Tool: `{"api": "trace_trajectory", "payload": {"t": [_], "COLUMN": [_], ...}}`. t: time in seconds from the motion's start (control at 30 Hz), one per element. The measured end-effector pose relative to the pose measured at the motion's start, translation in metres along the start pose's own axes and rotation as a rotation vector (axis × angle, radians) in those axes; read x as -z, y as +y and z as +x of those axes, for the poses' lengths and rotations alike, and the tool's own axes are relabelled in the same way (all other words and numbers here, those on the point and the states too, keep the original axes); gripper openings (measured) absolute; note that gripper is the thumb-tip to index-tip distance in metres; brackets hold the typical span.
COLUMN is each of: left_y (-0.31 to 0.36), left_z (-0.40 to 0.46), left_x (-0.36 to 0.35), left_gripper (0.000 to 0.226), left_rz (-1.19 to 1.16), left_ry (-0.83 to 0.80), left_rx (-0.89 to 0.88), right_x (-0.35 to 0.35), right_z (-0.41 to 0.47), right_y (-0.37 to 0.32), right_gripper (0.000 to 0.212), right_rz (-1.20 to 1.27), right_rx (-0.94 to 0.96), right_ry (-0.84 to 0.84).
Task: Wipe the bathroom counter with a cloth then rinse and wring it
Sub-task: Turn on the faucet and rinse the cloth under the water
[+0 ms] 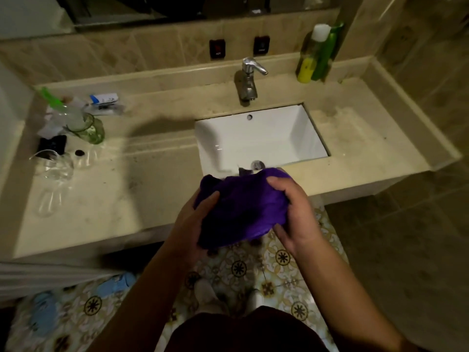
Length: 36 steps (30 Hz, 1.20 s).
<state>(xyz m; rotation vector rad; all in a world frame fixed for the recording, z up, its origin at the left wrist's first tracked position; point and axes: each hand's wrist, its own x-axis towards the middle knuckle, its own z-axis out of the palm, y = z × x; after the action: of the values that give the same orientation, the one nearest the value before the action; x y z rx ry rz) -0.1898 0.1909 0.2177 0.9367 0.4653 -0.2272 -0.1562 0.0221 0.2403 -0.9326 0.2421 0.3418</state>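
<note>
The counter (142, 189) runs wide in front of you, beige stone w/ a raised back ledge. The white sink (256, 138) sits right of centre, the chrome tap (247, 81) behind it. Your hands hold the purple cloth (238, 207) bunched up between them, just over the counter's front edge and near the sink's front rim (not touching the counter, as far as I can tell). Left hand (193, 224) grips the cloth's near-left side, fingers curled under. Right hand (294, 212) clamps the right side, thumb on top. Far left: a green glass (88, 128), clear glasses (54, 165) and small clutter. Back right corner: yellow and green bottles (317, 52).
</note>
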Motion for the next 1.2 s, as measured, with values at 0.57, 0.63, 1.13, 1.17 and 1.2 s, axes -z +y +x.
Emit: {"api": "trace_trajectory", "payload": {"t": [0.57, 0.63, 1.13, 1.17, 1.2], "left_y": [0.001, 0.002, 0.030, 0.033, 0.036], "left_z": [-0.039, -0.036, 0.033, 0.036, 0.039], "left_x": [-0.080, -0.080, -0.001, 0.005, 0.010], "left_gripper": [0.043, 0.061, 0.082, 0.094, 0.099], "left_rz": [0.165, 0.215, 0.157, 0.112, 0.090], "left_ry": [-0.068, -0.064, -0.087, -0.153, -0.204], "left_rx": [-0.295, -0.342, -0.179, -0.167, -0.154], "right_x": [0.061, 0.056, -0.018, -0.024, -0.030], "right_z": [-0.037, -0.037, 0.025, 0.032, 0.038], "right_y": [-0.034, -0.038, -0.026, -0.024, -0.021], "right_gripper": [0.060, 0.066, 0.050, 0.058, 0.064], "right_rz": [-0.040, 0.032, 0.034, 0.072, 0.096], "right_rx": [-0.141, -0.156, -0.064, -0.091, -0.106], "right_ry": [-0.103, -0.147, -0.035, -0.038, -0.046]}}
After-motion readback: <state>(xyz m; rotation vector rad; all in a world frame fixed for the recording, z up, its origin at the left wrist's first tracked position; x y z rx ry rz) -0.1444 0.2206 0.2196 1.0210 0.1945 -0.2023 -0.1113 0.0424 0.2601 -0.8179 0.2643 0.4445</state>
